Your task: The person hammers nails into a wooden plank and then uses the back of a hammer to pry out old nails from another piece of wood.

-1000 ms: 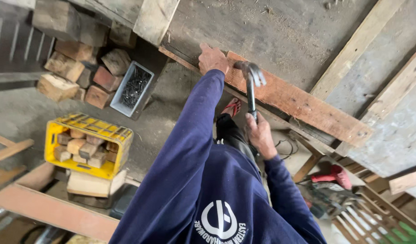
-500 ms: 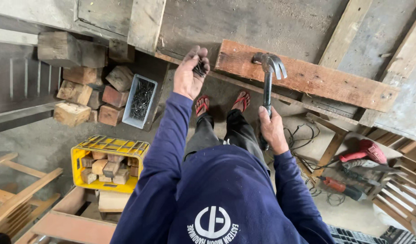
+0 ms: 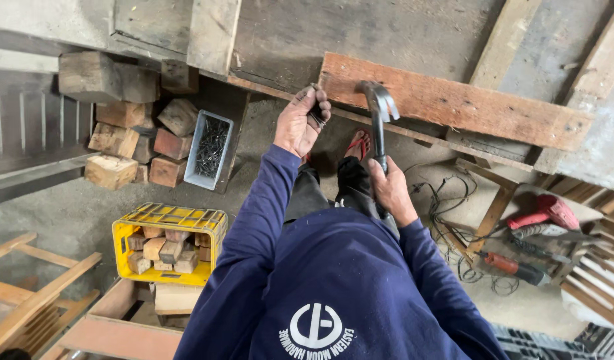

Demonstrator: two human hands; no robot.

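Here, the left hand [image 3: 301, 122] is closed almost to a fist, fingers curled tight round a small dark bunch, prob. nails; exact contents cannot be told. It sits just beside the left end of the long reddish-brown wooden plank [image 3: 453, 100], fingertips close to its lower corner; contact w/ the wood not clear. The right hand [image 3: 390, 190] is fully wrapped round the lower handle of the steel claw hammer w/ dark shaft [image 3: 379, 123]. Hammer stands approx. upright, head overlapping the plank's lower edge, just right of the left hand. Below: grey plastic tray of loose nails [image 3: 210, 150] beside a stack of rough wooden blocks [image 3: 130, 137]; yellow plastic crate w/ wood offcuts [image 3: 168, 245] nearer the camera. Red power tools w/ cables [image 3: 540, 217] lie at right, well apart from both hands.
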